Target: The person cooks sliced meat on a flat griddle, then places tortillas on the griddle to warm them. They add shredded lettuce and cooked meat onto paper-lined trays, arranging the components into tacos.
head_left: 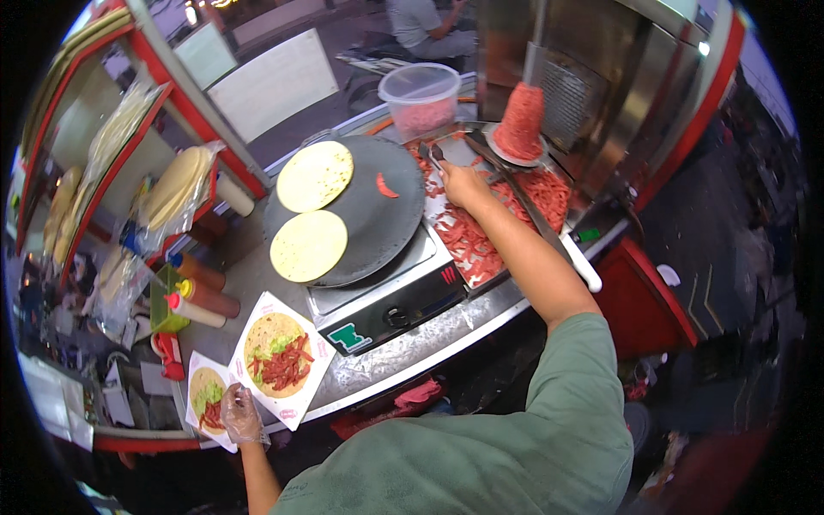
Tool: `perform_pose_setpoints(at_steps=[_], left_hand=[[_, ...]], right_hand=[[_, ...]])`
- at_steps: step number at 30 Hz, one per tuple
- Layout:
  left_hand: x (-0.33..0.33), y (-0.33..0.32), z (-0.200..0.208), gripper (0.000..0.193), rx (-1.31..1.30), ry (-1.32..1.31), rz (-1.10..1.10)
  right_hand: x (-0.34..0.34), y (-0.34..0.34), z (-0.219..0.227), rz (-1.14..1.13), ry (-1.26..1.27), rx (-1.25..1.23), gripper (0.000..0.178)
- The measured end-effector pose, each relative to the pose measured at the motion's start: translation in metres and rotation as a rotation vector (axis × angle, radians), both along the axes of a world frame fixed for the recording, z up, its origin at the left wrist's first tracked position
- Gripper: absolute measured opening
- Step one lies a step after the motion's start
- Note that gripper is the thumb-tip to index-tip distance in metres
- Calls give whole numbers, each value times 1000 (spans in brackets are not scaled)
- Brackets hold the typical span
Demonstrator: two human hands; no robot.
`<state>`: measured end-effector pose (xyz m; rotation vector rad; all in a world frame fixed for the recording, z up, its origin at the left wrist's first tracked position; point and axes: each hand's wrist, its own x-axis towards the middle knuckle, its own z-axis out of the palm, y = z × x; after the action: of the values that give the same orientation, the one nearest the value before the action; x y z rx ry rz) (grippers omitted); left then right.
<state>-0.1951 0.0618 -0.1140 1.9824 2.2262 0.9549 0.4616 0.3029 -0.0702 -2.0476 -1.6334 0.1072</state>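
Observation:
My right hand [464, 185] grips dark-tipped tongs [435, 156] over the far left part of a metal tray of reddish sliced meat [470, 245]. My left hand [243, 419], in a clear plastic glove, is at the right edge of a small filled tortilla [209, 395] on white paper. Its fingers are bunched together; what they hold, if anything, is hidden. Beside it lies a larger tortilla [268, 330] topped with shredded green and reddish meat strips, on its own paper [296, 414]. Two plain tortillas [315, 176] and one strip of meat [386, 185] rest on the round black griddle [390, 232].
A cone of meat [520, 120] stands on a spit at the back right. A long knife with a white handle [583, 264] lies across the tray. Behind is a clear tub [419, 90]. Sauce bottles [206, 298] and bagged tortillas [176, 193] are at left.

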Motion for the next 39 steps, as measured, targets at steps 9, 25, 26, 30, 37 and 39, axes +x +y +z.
perform_pose_setpoints(at_steps=[9, 25, 26, 30, 37, 39], left_hand=[[-53, -65, -17, 25, 45, -119, 141], [-200, -69, -24, 24, 158, -314, 183], [-204, -62, -29, 24, 197, -331, 126], [-224, -48, -43, 24, 105, -468, 9], [-250, -32, -33, 21, 182, -343, -171], [-246, -25, -29, 22, 54, -394, -259]], right_hand=[[17, -19, 34, -74, -33, 53, 35], [-349, -117, 127, 542, 580, -278, 40], [-393, -125, 113, 605, 560, -356, 40], [-552, -160, 16, 943, 317, -490, 40], [-577, -201, -18, 692, 183, -266, 49], [-564, -222, -18, 718, 119, -215, 44]])
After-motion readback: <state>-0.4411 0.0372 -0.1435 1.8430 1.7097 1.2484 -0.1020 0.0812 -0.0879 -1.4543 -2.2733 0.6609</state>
